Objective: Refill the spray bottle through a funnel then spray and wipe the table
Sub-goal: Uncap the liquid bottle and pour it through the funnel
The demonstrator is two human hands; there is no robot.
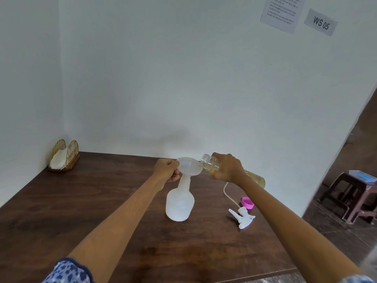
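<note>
A: Where's the spray bottle (180, 203)?
B: Upright mid-desk (81, 201), frosted plastic, round-shouldered, a translucent funnel (188, 168) in its neck.
A: The hands?
B: Left hand (166, 170) pinches the funnel's rim. Right hand (227, 168) grips a clear refill bottle (210, 163), tilted, its threaded mouth over the funnel, yellowish liquid inside.
A: The trigger head (242, 218)?
B: White, lying on the dark woodgrain beside a pink cap (247, 202).
</note>
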